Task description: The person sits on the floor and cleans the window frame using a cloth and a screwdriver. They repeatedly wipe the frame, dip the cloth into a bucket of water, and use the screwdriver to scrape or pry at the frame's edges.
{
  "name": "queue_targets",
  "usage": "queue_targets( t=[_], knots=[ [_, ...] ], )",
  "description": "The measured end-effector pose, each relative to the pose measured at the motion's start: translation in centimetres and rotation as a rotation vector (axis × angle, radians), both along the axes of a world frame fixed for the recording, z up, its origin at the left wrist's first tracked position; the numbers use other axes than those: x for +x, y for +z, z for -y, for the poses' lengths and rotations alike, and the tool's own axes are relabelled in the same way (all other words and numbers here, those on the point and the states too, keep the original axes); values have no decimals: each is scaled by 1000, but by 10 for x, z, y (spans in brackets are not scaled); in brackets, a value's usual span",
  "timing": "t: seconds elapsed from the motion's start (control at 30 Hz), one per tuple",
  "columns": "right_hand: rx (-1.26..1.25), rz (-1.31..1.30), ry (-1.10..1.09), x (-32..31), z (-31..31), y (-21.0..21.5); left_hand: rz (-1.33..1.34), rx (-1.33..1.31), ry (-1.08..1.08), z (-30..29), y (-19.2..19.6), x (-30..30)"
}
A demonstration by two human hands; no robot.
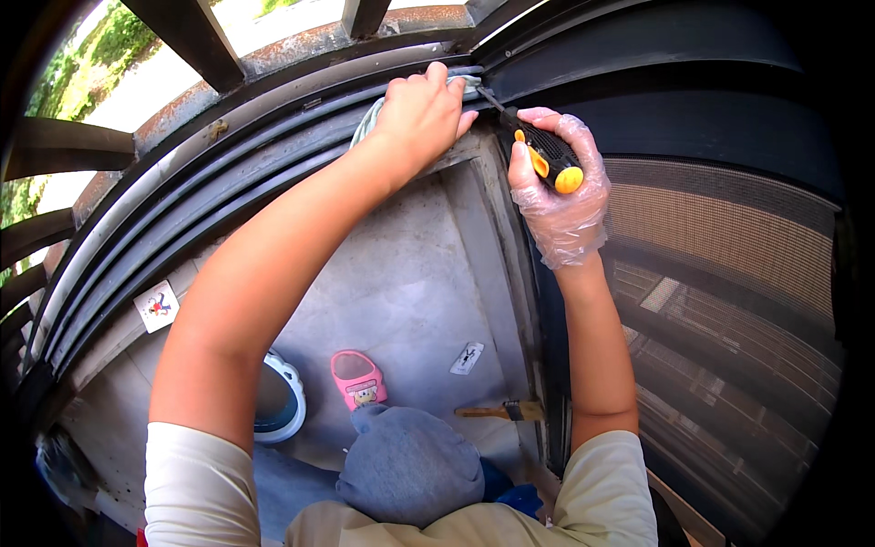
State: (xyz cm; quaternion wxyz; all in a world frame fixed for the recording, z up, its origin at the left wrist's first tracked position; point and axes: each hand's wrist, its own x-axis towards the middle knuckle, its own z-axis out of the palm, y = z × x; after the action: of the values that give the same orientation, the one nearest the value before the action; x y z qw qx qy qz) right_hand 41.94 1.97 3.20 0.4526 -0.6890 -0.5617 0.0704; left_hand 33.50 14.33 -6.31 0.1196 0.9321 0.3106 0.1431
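Observation:
My bare left hand (417, 117) presses down at the corner of the dark window track (264, 169). Its fingers are curled over a pale green cloth (366, 126) lying in the groove, and the cloth's other end shows past the fingertips. A clear plastic glove covers my right hand (570, 214), which is wrapped round a screwdriver (549, 146) with a black and yellow handle. The screwdriver's metal shaft slants up and left to the track's corner, where its tip meets or lies close to the cloth; the exact contact cannot be made out.
Dark bars (187, 41) stand beyond the track, and a mesh screen (720, 219) is on the right. Below are a pink slipper (358, 376), a white-rimmed basin (293, 410), a brush (497, 411), a small card (467, 358) and another picture card (157, 306) by the sill.

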Motion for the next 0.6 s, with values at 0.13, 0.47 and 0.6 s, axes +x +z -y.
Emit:
queue_targets(
  t=[0.13, 0.47, 0.6],
  knots=[
    [39, 0, 2, -1, 1, -7, 43, 49, -47, -4, -3, -4],
    [64, 217, 53, -8, 7, -27, -132, 68, -33, -2, 8, 15],
    [72, 166, 82, 0, 5, -22, -94, 53, -43, -5, 9, 16]
  ],
)
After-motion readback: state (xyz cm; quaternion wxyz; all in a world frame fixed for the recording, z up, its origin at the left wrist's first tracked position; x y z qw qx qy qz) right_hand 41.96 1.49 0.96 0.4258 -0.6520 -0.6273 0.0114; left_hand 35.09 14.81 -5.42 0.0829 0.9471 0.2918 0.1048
